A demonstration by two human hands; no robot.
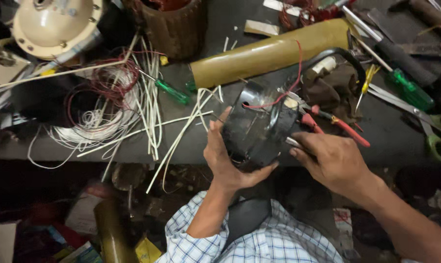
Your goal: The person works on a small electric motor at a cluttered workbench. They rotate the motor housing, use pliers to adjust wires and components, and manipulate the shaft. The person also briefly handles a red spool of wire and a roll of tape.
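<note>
Two hands worked on a dark motor part at the edge of a cluttered bench.

The underside of the black motor housing (259,127) was hidden, and what the right hand (330,160) pinched was too small to name, only a thin metal tip showing. The left hand (225,158) rose from below, palm cupping the housing, thumb pressed on its left side, fingers curled beneath. The right-hand fingers were closed narrow against its right rim. Red-handled pliers (335,124) lay just behind.
</note>
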